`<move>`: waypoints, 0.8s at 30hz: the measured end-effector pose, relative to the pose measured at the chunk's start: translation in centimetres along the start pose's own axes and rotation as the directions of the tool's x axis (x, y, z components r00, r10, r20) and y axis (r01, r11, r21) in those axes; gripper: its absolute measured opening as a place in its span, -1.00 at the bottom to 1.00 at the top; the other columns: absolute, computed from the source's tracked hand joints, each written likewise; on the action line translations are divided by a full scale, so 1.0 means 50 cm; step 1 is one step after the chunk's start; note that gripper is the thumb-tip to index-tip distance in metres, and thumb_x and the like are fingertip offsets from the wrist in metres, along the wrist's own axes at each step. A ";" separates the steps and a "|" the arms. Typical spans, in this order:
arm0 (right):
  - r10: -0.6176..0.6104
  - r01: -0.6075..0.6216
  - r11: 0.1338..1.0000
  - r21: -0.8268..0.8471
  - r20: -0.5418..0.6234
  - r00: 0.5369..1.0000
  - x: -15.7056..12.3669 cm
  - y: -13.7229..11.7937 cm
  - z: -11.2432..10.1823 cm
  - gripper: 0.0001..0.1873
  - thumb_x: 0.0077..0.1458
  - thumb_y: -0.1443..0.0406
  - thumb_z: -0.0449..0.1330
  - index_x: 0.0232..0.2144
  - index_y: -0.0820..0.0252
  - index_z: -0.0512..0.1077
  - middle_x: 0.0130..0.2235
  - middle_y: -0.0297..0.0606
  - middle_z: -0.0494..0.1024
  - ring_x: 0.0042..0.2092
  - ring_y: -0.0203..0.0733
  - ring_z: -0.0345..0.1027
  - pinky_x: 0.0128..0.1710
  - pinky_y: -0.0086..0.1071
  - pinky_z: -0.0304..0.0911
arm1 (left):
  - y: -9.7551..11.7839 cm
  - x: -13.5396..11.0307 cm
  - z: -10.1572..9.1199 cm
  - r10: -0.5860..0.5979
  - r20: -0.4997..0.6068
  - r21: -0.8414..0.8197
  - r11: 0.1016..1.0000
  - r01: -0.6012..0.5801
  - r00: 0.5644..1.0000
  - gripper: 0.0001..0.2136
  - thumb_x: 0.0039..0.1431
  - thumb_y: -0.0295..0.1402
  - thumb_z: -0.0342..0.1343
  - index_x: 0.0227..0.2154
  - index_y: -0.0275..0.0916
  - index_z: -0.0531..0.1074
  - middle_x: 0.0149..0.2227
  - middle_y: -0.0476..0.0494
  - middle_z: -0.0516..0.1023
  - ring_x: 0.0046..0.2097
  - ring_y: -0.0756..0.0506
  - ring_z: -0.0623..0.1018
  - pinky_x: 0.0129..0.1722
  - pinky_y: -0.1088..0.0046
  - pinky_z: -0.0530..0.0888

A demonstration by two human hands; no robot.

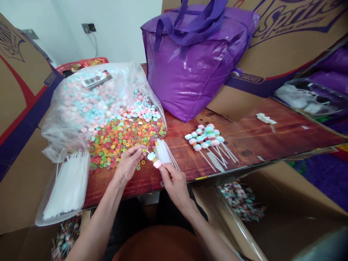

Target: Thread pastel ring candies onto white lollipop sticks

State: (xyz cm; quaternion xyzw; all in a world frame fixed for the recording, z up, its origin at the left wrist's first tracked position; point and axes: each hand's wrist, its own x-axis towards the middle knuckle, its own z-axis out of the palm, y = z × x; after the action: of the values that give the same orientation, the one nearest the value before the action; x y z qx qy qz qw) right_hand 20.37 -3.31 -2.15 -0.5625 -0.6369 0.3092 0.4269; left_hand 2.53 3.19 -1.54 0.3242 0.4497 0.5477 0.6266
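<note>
My right hand (175, 183) pinches a marshmallow skewer (154, 159), a white stick threaded with pink and blue marshmallows and an orange-yellow piece between them. Its bare tip points up and left. At that tip, my left hand (132, 161) holds a small yellowish gummy ring (144, 150) between thumb and fingers. Loose gummy rings (116, 139) in red, orange, yellow and green spread behind and left of my hands. Several white sticks (165, 154) lie just beyond my right hand. Further right is a group of filled skewers (206, 137), their sticks toward me.
A clear bag of marshmallows (89, 101) lies behind the rings. White sticks fill a plastic tray (39, 217) at left. A purple bag (190, 72) stands at the back, between cardboard boxes (293, 54). Below the table's right edge, an open box (293, 224) holds many skewers.
</note>
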 end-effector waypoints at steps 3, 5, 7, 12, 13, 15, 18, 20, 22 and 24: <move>-0.016 0.016 1.000 0.008 0.019 1.000 -0.002 -0.007 0.009 -0.68 0.34 0.22 0.01 -0.38 0.20 0.45 -0.55 -0.42 0.30 -0.51 -0.33 0.13 -0.48 -0.47 0.05 | -0.002 -0.011 -0.009 -0.016 -0.035 -0.064 0.998 0.014 0.999 -0.68 -0.16 -0.28 0.48 -0.30 -0.26 0.63 -0.26 -0.13 0.62 -0.31 0.01 0.56 -0.22 0.51 0.53; -0.043 0.043 0.999 -0.005 0.019 0.999 -0.003 -0.008 0.012 -0.68 0.34 0.23 0.00 -0.38 0.20 0.45 -0.53 -0.41 0.31 -0.51 -0.33 0.13 -0.48 -0.47 0.04 | -0.006 -0.015 -0.014 -0.020 -0.045 -0.084 0.996 0.017 0.999 -0.68 -0.17 -0.29 0.49 -0.30 -0.26 0.62 -0.27 -0.12 0.62 -0.31 0.01 0.57 -0.21 0.51 0.54; -0.065 0.066 0.998 -0.024 0.022 0.998 -0.004 -0.007 0.014 -0.68 0.34 0.24 0.00 -0.39 0.20 0.44 -0.53 -0.40 0.32 -0.51 -0.33 0.12 -0.47 -0.46 0.04 | -0.009 -0.019 -0.017 -0.026 -0.058 -0.111 0.994 0.019 0.998 -0.68 -0.17 -0.30 0.49 -0.31 -0.26 0.61 -0.27 -0.11 0.62 -0.31 0.01 0.58 -0.21 0.51 0.54; -0.075 0.077 0.996 -0.047 0.042 0.996 -0.007 -0.006 0.016 -0.69 0.34 0.25 0.00 -0.38 0.21 0.45 -0.54 -0.41 0.32 -0.52 -0.33 0.11 -0.48 -0.46 0.03 | -0.010 -0.030 -0.020 -0.029 -0.060 -0.144 0.989 0.020 0.998 -0.68 -0.19 -0.31 0.50 -0.36 -0.26 0.55 -0.26 -0.11 0.64 -0.29 0.02 0.58 -0.19 0.52 0.52; -0.077 0.078 0.996 -0.047 0.039 0.996 -0.008 -0.007 0.016 -0.69 0.34 0.25 0.00 -0.38 0.21 0.46 -0.54 -0.41 0.33 -0.52 -0.33 0.12 -0.48 -0.46 0.03 | -0.010 -0.031 -0.019 -0.027 -0.054 -0.140 0.990 0.019 0.998 -0.69 -0.19 -0.31 0.50 -0.38 -0.25 0.53 -0.26 -0.11 0.64 -0.28 0.01 0.58 -0.18 0.52 0.52; -0.077 0.079 0.996 -0.041 0.037 0.996 -0.009 -0.009 0.017 -0.69 0.33 0.25 0.00 -0.38 0.21 0.46 -0.54 -0.41 0.33 -0.52 -0.33 0.13 -0.48 -0.46 0.04 | -0.010 -0.033 -0.019 -0.016 -0.049 -0.125 0.992 0.010 0.999 -0.69 -0.19 -0.31 0.50 -0.41 -0.24 0.51 -0.29 -0.10 0.62 -0.28 0.00 0.57 -0.18 0.50 0.52; -0.082 0.084 0.996 -0.030 0.060 0.995 -0.011 -0.012 0.021 -0.68 0.34 0.25 -0.01 -0.38 0.21 0.46 -0.52 -0.38 0.36 -0.50 -0.32 0.18 -0.46 -0.46 0.07 | -0.012 -0.034 -0.020 0.013 -0.066 -0.109 0.994 -0.020 0.998 -0.70 -0.20 -0.31 0.50 -0.43 -0.22 0.50 -0.36 -0.04 0.57 -0.30 -0.01 0.54 -0.21 0.48 0.52; -0.090 0.092 0.995 -0.028 0.070 0.994 -0.012 -0.013 0.024 -0.68 0.34 0.25 -0.02 -0.38 0.21 0.46 -0.50 -0.37 0.38 -0.48 -0.31 0.20 -0.44 -0.46 0.09 | -0.014 -0.035 -0.020 0.027 -0.071 -0.105 0.994 -0.034 0.997 -0.70 -0.21 -0.31 0.50 -0.43 -0.22 0.51 -0.35 -0.03 0.55 -0.29 0.00 0.53 -0.21 0.50 0.50; -0.087 0.089 0.996 -0.033 0.064 0.994 -0.012 -0.014 0.027 -0.67 0.34 0.26 -0.03 -0.38 0.21 0.45 -0.51 -0.36 0.38 -0.48 -0.31 0.19 -0.44 -0.46 0.09 | -0.016 -0.036 -0.020 0.051 -0.075 -0.084 0.995 -0.058 0.996 -0.70 -0.22 -0.32 0.50 -0.44 -0.22 0.51 -0.32 -0.03 0.54 -0.27 0.01 0.52 -0.21 0.52 0.49; -0.074 0.076 0.996 -0.041 0.047 0.996 -0.013 -0.014 0.030 -0.67 0.34 0.26 -0.03 -0.39 0.20 0.45 -0.52 -0.37 0.36 -0.49 -0.31 0.18 -0.44 -0.46 0.08 | -0.018 -0.039 -0.019 0.087 -0.083 -0.038 0.995 -0.091 0.993 -0.71 -0.23 -0.31 0.49 -0.45 -0.22 0.50 -0.29 -0.05 0.54 -0.25 0.00 0.51 -0.22 0.51 0.48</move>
State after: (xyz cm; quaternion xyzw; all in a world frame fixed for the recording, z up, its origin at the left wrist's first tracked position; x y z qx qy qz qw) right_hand 18.70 -3.94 -2.34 -0.5401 -0.6734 0.2920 0.4117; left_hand 2.01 1.05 -2.30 0.3081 0.4485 0.5971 0.5894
